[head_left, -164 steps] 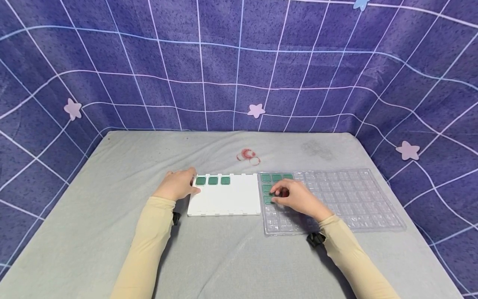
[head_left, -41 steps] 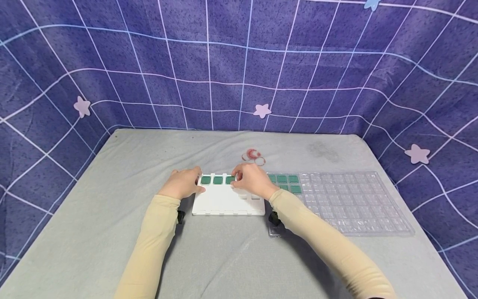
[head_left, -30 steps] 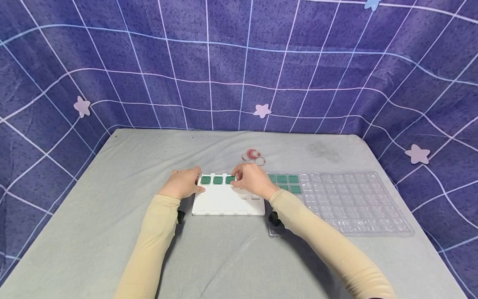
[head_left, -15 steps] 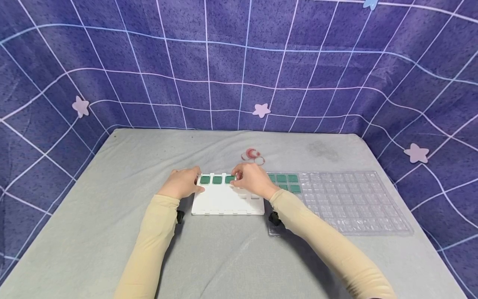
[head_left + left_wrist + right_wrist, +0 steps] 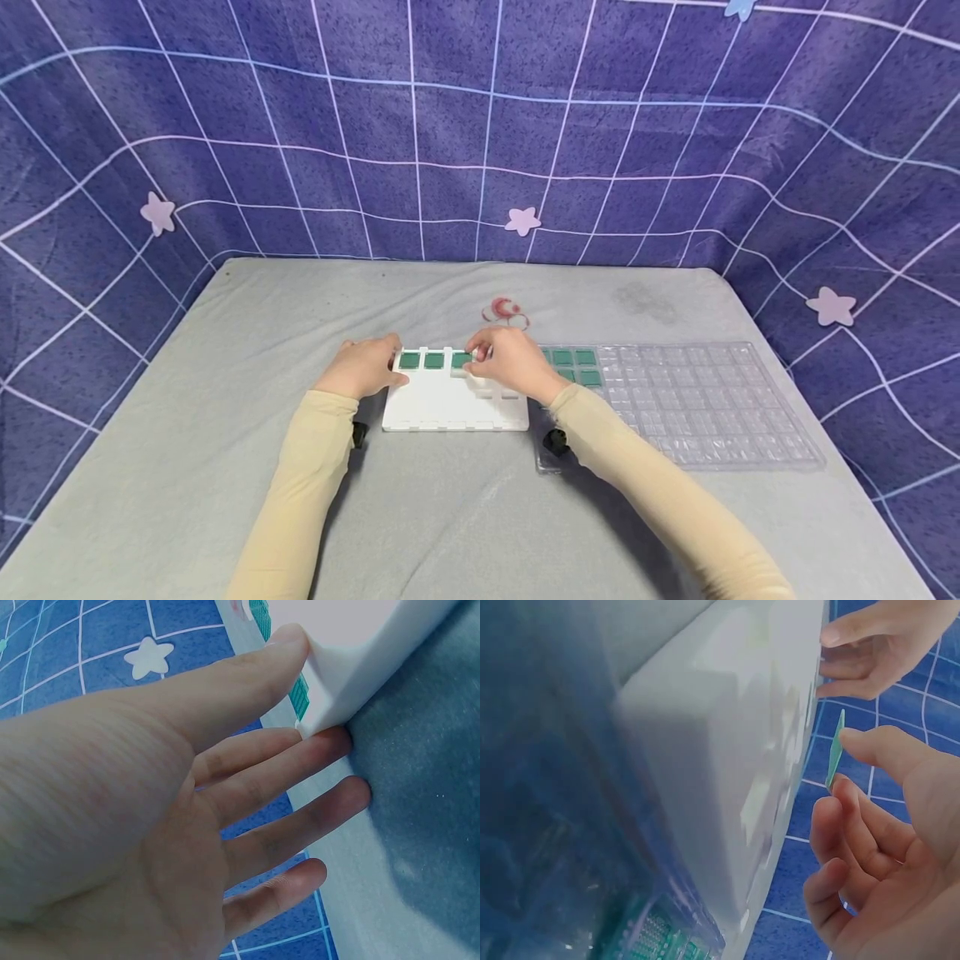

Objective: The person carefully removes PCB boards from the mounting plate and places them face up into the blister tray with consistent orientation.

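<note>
At the left end of the white tray (image 5: 442,408) my left hand (image 5: 362,367) holds its edge, thumb on top and fingers against the side. My right hand (image 5: 510,358) pinches a thin green square board (image 5: 835,750) between thumb and fingertip. In the right wrist view this board stands apart from the white tray, seen edge-on. In the head view it lies over the third place of the far row. Two more green boards, one at the corner (image 5: 409,361) and one beside it (image 5: 433,361), sit in that row. My right hand hides part of the tray's right end.
A clear plastic tray (image 5: 705,408) with many pockets stands close on the right, with several green boards (image 5: 585,357) at its far left. My right forearm crosses its near left part. Red ring marks (image 5: 501,308) show on the grey cloth; a purple grid curtain (image 5: 480,133) rises behind.
Since the oldest frame my right hand has gone left from the clear tray to the white tray. Just now the third board looks slightly raised in its fingers. My left hand has stayed put.
</note>
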### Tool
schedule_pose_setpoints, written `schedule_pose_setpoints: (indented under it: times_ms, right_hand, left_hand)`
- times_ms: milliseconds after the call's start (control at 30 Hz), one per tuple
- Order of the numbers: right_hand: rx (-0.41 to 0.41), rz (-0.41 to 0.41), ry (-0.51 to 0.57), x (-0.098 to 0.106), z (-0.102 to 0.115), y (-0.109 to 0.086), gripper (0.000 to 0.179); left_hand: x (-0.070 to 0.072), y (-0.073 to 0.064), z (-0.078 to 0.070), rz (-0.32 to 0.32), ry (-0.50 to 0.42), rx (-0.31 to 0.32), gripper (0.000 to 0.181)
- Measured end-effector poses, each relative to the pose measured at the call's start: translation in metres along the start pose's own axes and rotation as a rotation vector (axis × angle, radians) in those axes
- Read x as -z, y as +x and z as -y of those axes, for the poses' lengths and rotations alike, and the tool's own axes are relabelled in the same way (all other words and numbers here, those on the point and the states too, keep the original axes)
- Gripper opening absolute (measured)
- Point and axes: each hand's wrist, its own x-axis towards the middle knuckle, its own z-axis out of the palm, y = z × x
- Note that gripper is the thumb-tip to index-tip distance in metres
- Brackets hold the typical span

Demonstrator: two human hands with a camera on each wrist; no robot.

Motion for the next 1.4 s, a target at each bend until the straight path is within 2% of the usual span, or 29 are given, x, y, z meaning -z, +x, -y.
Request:
schedule_pose_setpoints:
  times_ms: [367,700,967,1167,1400]
  right_hand:
    - [0.003,-0.005,0.073,0.009,-0.002,-0.017,0.025]
    - [0.019,-0.046,0.038,0.017,-0.007,-0.036,0.025]
    - [-0.002,-0.055,0.017,0.023,-0.013,-0.05,0.024]
    - [0.017,-0.082,0.026,0.027,-0.022,-0.061,0.022]
    - [0.003,-0.101,0.051,0.034,-0.034,-0.073,0.022]
  left_hand:
    - [0.0,0.0,0.0,0.005,0.006,-0.001,0.05]
    - [0.0,0.001,0.001,0.012,0.001,-0.003,0.052]
    - [-0.003,0.003,0.005,0.022,0.004,0.007,0.052]
    - [-0.003,0.003,0.005,0.022,-0.004,0.007,0.053]
    - [-0.003,0.002,0.003,0.016,0.0,0.002,0.052]
